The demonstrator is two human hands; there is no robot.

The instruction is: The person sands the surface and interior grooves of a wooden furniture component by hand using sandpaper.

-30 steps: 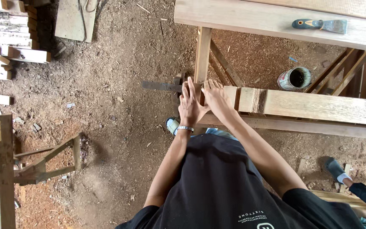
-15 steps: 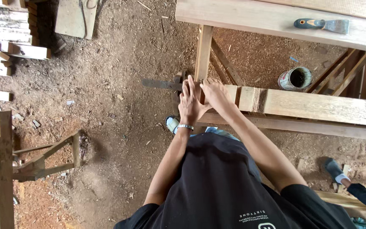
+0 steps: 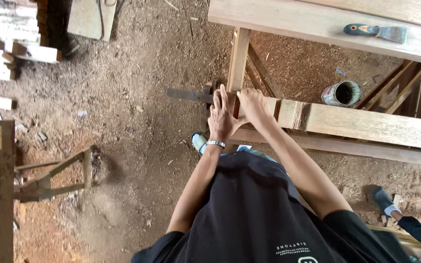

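Observation:
A long wooden beam [image 3: 366,124] runs in from the right, and both hands meet at its left end. My left hand [image 3: 221,117] lies flat with the fingers stretched, pressing a dark metal square [image 3: 186,95] against the beam's end. The blade of the square sticks out to the left over the ground. My right hand [image 3: 254,104] sits on top of the beam just beside it, fingers bent over the wood. A metal band is on my left wrist.
A wide plank [image 3: 308,22] above carries a putty knife [image 3: 376,31]. An open tin can [image 3: 342,93] stands on the sawdust ground behind the beam. Stacked planks [image 3: 6,53] lie top left, a wooden frame [image 3: 49,175] at left. Another person's foot [image 3: 383,199] is at lower right.

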